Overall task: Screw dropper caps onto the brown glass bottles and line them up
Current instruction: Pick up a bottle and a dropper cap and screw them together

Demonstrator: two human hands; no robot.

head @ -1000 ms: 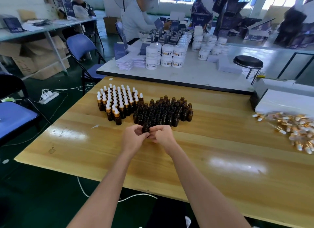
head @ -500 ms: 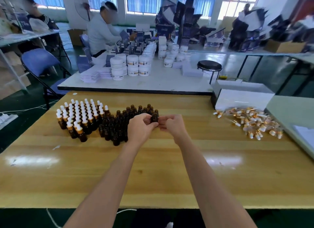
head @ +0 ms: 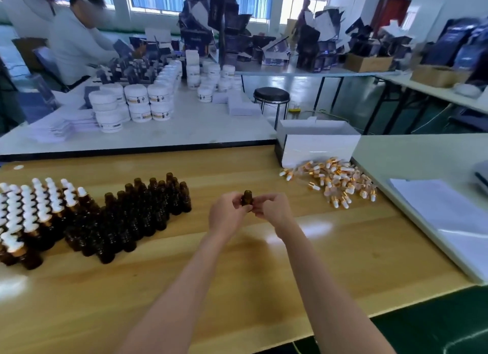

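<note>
One bare bottle (head: 247,198) is up off the table (head: 237,287), held between both hands over mid-bench. No cap on it; neck points up, clear of the fingers.

Left hand (head: 226,216): fingers and thumb curled round the bottle's left side, clamped on it. Right hand (head: 274,211): fingertips pinching the lower right of the same bottle. From my feed I can't tell how much of the base each hand covers.

Left of the hands, open bottles (head: 137,216) stand packed in a block on the wood. Further left, touching that block, are capped bottles (head: 34,213) in rows, white bulbs up; the group runs off the frame edge.

Caps (head: 335,184) lie in a loose heap at the right rear of the table, well apart from the hands, just in front of a white box (head: 319,147). White sheet (head: 449,221) on the adjoining surface at right.

Beyond: pale table with stacked white jars (head: 137,102), a stool (head: 271,96), a person in white (head: 76,39) seated far left.
</note>
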